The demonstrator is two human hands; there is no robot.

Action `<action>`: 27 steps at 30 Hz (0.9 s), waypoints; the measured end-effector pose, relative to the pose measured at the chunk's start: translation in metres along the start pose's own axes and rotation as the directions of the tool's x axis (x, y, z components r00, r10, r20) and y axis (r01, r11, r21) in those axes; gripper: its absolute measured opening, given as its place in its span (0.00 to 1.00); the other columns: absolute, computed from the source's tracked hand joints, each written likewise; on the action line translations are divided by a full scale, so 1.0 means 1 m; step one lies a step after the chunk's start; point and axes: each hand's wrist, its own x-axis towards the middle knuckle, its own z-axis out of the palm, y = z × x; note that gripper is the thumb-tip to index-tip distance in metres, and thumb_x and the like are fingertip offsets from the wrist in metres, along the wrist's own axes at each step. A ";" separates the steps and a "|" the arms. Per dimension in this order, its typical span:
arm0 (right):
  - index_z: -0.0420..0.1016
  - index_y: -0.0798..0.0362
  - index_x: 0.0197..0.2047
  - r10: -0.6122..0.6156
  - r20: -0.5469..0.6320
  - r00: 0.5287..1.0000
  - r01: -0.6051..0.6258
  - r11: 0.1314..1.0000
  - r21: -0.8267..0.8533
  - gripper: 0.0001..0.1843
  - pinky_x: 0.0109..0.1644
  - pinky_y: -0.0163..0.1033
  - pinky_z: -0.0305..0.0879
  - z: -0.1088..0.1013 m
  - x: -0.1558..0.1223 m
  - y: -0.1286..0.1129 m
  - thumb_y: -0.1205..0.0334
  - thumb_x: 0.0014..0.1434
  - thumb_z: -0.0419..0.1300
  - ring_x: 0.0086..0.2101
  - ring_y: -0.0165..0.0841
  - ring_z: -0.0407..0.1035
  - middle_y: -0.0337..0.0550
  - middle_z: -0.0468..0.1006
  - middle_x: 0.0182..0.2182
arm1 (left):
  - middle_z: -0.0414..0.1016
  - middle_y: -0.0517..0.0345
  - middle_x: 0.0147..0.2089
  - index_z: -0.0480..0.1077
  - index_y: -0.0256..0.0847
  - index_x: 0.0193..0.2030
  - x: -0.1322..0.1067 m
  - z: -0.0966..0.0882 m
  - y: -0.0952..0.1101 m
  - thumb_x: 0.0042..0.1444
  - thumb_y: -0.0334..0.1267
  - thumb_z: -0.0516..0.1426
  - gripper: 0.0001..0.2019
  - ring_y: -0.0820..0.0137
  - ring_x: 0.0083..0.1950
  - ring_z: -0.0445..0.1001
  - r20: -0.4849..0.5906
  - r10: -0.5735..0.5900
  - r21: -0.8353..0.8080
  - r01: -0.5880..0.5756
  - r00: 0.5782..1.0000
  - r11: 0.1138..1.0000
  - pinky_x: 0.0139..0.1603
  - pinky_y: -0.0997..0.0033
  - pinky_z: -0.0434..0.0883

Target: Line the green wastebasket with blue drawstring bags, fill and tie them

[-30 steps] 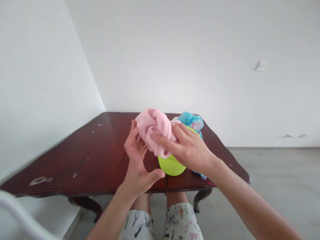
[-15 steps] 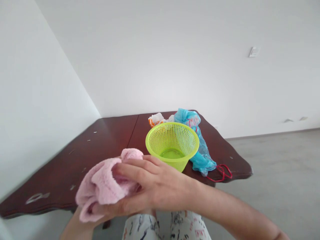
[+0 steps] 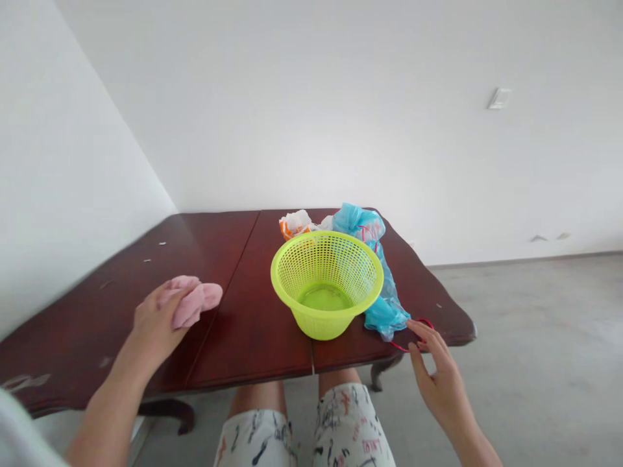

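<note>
Lighting: bright, even and diffuse, with no lamp or window in frame. The white wall (image 3: 311, 110) is pale and evenly lit, close to washed out. Shadows: faint and soft, the clearest a dim patch beneath the green plastic basket (image 3: 321, 321). Glare: a low sheen on the polished desk (image 3: 253, 337) toward the far corner. Floor (image 3: 530, 337): soft, hazy brightness. Distortion: wide-angle stretching toward the edges, with the desk's near corners pulled outward. Blur: mild softness on the left hand (image 3: 153, 327) and pink cloth (image 3: 192, 301); a pale, indistinct shape (image 3: 19, 434) at lower left.
</note>
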 end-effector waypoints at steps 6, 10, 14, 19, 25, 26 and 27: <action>0.69 0.40 0.86 -0.029 0.146 0.989 0.049 0.989 -0.140 0.32 0.81 0.65 0.71 0.010 -0.012 0.049 0.61 0.83 0.56 0.78 0.49 0.72 0.50 0.77 0.80 | 0.25 0.19 0.96 0.67 0.39 0.88 -0.015 0.039 -0.008 0.67 0.65 0.70 0.51 0.08 0.92 0.37 -0.089 -0.084 0.134 0.095 0.992 0.986 0.79 -0.02 0.48; 0.84 0.42 0.72 0.098 0.113 0.989 -0.068 0.966 -0.248 0.24 0.79 0.75 0.64 0.031 0.010 0.063 0.53 0.78 0.60 0.70 0.56 0.79 0.51 0.86 0.71 | 0.36 0.28 0.97 0.75 0.41 0.81 -0.040 0.018 0.031 0.74 0.61 0.64 0.37 0.15 0.93 0.44 -0.355 0.125 0.029 -0.123 0.927 0.992 0.83 0.01 0.46; 0.86 0.46 0.45 0.186 0.071 0.980 -0.164 0.956 -0.242 0.17 0.74 0.70 0.62 0.040 0.033 0.058 0.48 0.76 0.58 0.54 0.52 0.83 0.51 0.91 0.51 | 0.75 0.35 0.83 0.81 0.45 0.67 -0.077 0.015 0.063 0.73 0.47 0.68 0.19 0.32 0.83 0.73 -0.468 0.305 -0.121 -0.402 0.829 0.907 0.88 0.23 0.62; 0.78 0.48 0.51 0.253 0.036 0.967 -0.254 0.967 0.013 0.20 0.50 0.47 0.70 0.027 0.046 0.020 0.42 0.83 0.55 0.39 0.43 0.76 0.47 0.84 0.39 | 0.89 0.47 0.63 0.84 0.53 0.58 -0.137 0.045 0.105 0.75 0.37 0.66 0.09 0.48 0.63 0.87 -0.297 0.322 -0.551 -0.437 0.899 0.711 0.68 0.49 0.80; 0.73 0.47 0.50 0.409 0.173 0.896 -0.444 0.828 0.343 0.31 0.31 0.38 0.53 0.014 0.032 -0.035 0.25 0.77 0.61 0.26 0.33 0.57 0.32 0.64 0.26 | 0.89 0.45 0.59 0.83 0.52 0.55 -0.176 0.084 0.174 0.79 0.46 0.65 0.06 0.50 0.61 0.86 0.153 0.445 -0.788 -0.163 0.883 0.593 0.65 0.53 0.80; 0.73 0.47 0.52 0.432 0.261 0.864 -0.504 0.761 0.408 0.33 0.29 0.37 0.49 0.014 0.025 -0.050 0.23 0.76 0.62 0.24 0.32 0.53 0.29 0.60 0.25 | 0.88 0.45 0.62 0.83 0.52 0.60 -0.180 0.088 0.186 0.78 0.49 0.67 0.11 0.50 0.63 0.85 0.206 0.465 -0.815 -0.112 0.861 0.568 0.66 0.52 0.79; 0.73 0.47 0.53 0.421 0.374 0.826 -0.559 0.697 0.449 0.33 0.28 0.37 0.47 0.015 0.016 -0.066 0.22 0.76 0.62 0.24 0.31 0.52 0.27 0.58 0.25 | 0.86 0.45 0.66 0.82 0.53 0.65 -0.183 0.091 0.198 0.76 0.52 0.69 0.17 0.49 0.65 0.84 0.254 0.485 -0.839 -0.059 0.837 0.541 0.68 0.52 0.78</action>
